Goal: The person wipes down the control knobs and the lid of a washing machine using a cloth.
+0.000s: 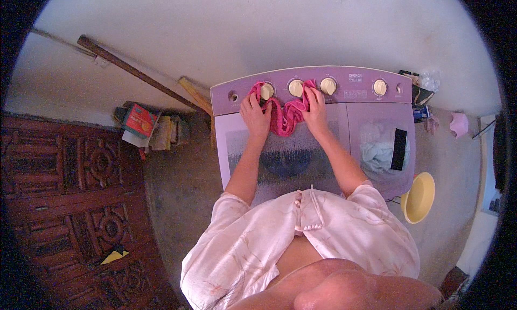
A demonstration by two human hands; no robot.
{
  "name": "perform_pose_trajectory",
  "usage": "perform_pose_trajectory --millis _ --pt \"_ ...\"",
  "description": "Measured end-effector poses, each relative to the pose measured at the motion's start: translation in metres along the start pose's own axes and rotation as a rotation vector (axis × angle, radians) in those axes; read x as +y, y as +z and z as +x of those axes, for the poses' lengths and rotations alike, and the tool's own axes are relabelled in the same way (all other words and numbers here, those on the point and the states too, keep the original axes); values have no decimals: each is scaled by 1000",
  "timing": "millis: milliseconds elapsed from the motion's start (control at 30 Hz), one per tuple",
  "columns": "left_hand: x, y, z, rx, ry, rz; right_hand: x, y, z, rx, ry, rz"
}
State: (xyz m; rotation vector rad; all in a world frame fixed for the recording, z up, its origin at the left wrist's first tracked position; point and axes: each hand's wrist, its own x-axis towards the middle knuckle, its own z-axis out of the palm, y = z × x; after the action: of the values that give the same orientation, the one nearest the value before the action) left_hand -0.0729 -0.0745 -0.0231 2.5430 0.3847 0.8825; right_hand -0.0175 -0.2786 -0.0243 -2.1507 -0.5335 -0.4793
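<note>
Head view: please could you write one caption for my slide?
Left hand and right hand hold a pink cloth at the knobs of a purple washing machine, a yellow basin alongside.

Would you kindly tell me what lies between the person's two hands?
In the head view, a pink cloth loops from the left hand to the right hand.

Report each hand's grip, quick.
Left hand: closed, holding the left part of the pink cloth.
Right hand: closed, holding the cloth's right part.
</note>
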Motion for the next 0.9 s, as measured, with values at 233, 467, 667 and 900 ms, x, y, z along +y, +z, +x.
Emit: perform_pose_trajectory --millis 233,467,667,900 --pt "-8 -13 48 -220 387 -96 -3 -4 51 -104 -243 -29" --pt "-6 -15 51 -298 508 -30 12 -3 48 -188 -366 -91" --pt "-3 -3 -12 -58 17 31 4 4 -7 6 -50 -68" --pt "5 -3 9 -47 103 7 9 6 15 23 -81 10"
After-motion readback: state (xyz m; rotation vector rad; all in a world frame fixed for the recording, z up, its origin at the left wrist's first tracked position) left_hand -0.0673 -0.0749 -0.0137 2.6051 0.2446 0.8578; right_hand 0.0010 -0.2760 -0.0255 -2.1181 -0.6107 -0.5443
